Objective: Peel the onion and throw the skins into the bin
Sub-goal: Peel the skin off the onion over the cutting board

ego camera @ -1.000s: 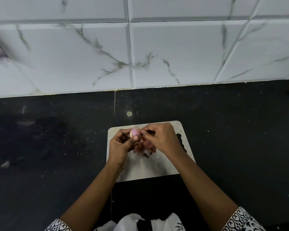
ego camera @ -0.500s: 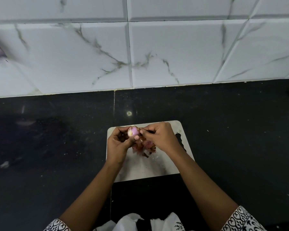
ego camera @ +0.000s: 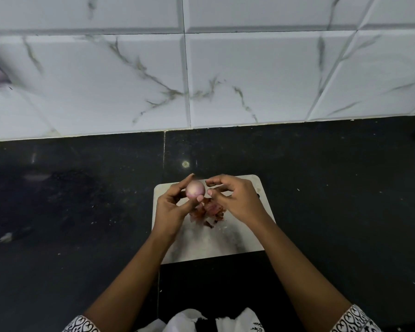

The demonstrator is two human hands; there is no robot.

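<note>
A small pale pink onion sits between the fingertips of my left hand, held above the far part of a white cutting board. My right hand hovers just right of the onion with fingers curled and apart, holding nothing that I can see. A heap of reddish-brown onion skins lies on the board under both hands. No bin is in view.
The board rests on a black stone counter that meets a white marble-look tiled wall. A white cloth or bag shows at the bottom edge. A small pale scrap lies on the counter at far left.
My right hand has let go of the onion and drawn slightly right, fingers spread. The onion now shows fully, smooth and round, in my left fingertips.
</note>
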